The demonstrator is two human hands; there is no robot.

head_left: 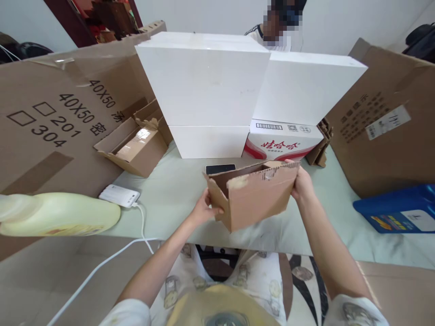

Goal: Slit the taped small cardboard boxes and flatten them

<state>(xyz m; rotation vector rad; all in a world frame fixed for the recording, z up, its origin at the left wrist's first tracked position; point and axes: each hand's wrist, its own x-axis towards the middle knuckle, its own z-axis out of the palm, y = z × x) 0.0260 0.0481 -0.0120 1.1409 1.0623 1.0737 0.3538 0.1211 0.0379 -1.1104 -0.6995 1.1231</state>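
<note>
I hold a small brown cardboard box (258,194) above the near edge of the pale table (176,190). My left hand (202,209) grips its left corner, thumb on the outside. At the right end my right hand (302,183) is closed round the box's wall. The box is open at the top and tilted slightly. A dark phone (220,168) lies on the table just behind it.
White boxes (207,86) are stacked at the back, with a red-printed carton (282,141) beneath. An open small carton (136,147) sits left, a white charger (119,195) and cable, a yellowish bottle (57,213), a blue box (397,208), large cardboard sheets both sides. A person sits behind.
</note>
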